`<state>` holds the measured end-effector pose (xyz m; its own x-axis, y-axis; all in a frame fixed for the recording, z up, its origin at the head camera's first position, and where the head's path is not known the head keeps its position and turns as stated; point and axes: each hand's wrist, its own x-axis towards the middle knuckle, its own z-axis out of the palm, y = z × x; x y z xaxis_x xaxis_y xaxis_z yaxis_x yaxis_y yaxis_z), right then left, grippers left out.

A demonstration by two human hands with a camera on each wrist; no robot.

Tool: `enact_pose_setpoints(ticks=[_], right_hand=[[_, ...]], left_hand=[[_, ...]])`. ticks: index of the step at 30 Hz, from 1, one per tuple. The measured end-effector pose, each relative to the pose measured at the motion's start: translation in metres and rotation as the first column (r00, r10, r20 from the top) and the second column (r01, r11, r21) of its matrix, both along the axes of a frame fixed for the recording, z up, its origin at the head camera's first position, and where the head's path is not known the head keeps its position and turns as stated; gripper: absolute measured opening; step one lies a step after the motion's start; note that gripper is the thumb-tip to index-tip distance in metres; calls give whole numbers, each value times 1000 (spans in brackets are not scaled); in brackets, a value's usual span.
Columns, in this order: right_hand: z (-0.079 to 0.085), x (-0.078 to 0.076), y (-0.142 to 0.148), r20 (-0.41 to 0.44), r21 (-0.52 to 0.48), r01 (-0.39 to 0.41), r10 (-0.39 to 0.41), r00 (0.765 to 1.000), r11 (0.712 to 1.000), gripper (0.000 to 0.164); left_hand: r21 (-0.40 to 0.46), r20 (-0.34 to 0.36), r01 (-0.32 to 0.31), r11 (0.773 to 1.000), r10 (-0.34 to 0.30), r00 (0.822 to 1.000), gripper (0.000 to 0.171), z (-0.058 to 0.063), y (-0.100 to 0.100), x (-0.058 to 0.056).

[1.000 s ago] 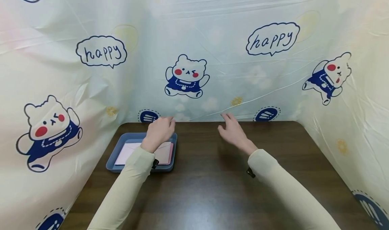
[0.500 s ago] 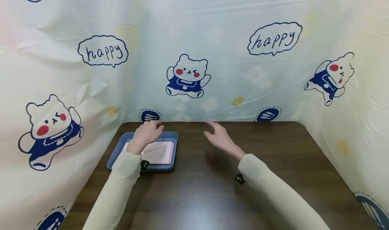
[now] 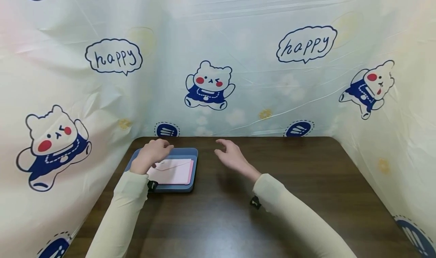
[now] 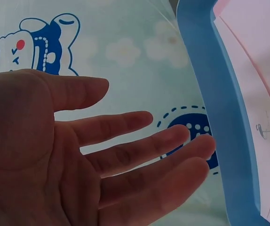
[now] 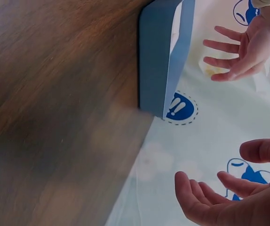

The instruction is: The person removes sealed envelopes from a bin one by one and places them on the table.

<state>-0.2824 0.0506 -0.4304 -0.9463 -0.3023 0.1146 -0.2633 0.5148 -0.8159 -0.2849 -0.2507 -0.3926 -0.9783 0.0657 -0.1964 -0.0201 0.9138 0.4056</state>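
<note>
A blue tray (image 3: pixel 190 186) stands at the left of the table, with a pale pink envelope (image 3: pixel 173 174) lying on top of a pinker one inside it. My left hand (image 3: pixel 151 155) hovers over the tray's left part, hiding some of the envelope. In the left wrist view its fingers (image 4: pixel 139 155) are spread and relaxed, holding nothing. My right hand (image 3: pixel 231 155) is in the air to the right of the tray. Loosely bent fingers (image 5: pixel 186 193) show in the right wrist view, with nothing between them.
The dark wooden table (image 3: pixel 218 220) extends to the right and toward me. A printed curtain (image 3: pixel 259 80) with bears and "happy" bubbles surrounds its back and sides. Dark wrist devices (image 3: pixel 255 202) sit under both sleeves.
Both hands have moved left and slightly down in the head view. The left went from the tray's right part to its left part, uncovering more of the envelope; the right came closer to the tray.
</note>
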Motion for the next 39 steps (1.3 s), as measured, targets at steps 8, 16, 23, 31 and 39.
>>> enact_pose_setpoints(ticks=[8, 16, 23, 31, 39], right_hand=[[-1, 0, -18, 56, -40, -9, 11, 998, 999, 45], [-7, 4, -30, 81, -29, -26, 29, 996, 999, 46], [-14, 8, -40, 85, -23, -45, 47, 995, 999, 46], [-15, 10, -56, 123, -20, -50, 52, 991, 999, 49], [-21, 6, -67, 154, -5, -64, 64, 986, 998, 53]], left_hand=[[-14, -5, -39, 999, 39, 999, 53, 0, -11, -2], [-18, 28, -60, 998, 61, 998, 56, -5, -35, 0], [17, 102, -71, 997, 68, 992, 59, -5, -68, 4], [137, 177, -133, 982, 107, 978, 62, -12, -96, 4], [215, 220, -124, 969, 76, 973, 63, -16, -109, 5]])
